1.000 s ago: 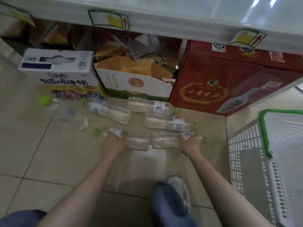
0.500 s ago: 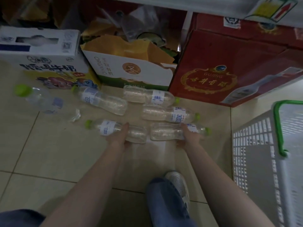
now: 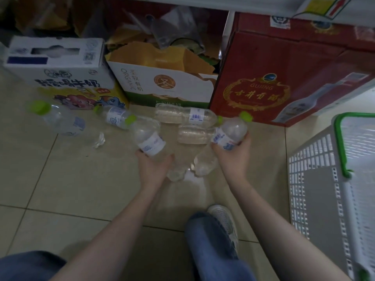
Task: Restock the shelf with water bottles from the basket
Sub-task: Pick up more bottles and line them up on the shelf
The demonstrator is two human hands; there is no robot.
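Bottles [image 3: 151,141] [image 3: 230,134] in left hand [image 3: 153,166] and right hand [image 3: 233,156] grip.

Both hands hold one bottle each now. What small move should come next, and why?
Probably raise both bottles toward the shelf edge above the boxes. The left hand grips one bottle and the right hand another, both lifted off the floor, caps pointing away from the person.
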